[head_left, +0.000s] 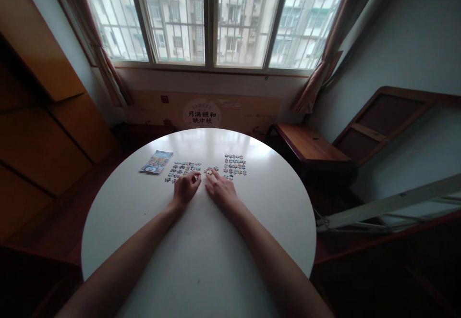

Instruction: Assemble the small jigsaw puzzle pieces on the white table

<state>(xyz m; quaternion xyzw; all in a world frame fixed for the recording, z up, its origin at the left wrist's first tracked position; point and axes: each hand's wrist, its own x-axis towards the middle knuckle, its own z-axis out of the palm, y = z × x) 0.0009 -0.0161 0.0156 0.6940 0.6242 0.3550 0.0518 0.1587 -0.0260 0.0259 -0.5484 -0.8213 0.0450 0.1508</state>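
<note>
Both my forearms reach across a round white table [151,241]. My left hand [185,187] rests with fingers curled, fingertips pinched at a small puzzle piece by the loose jigsaw pieces [180,169]. My right hand [220,188] lies flatter, its fingers stretched toward a few joined pieces [211,170]. A neat group of spread pieces [235,165] sits just beyond and to the right of that hand. A colourful picture card or packet [157,162] lies to the left of the pieces.
A wooden bench or low desk [309,146] stands right of the table, with a framed board [382,121] leaning on the wall. Wooden cabinets [46,130] fill the left. A barred window [212,18] with curtains is ahead. A pale metal frame [389,207] lies at right.
</note>
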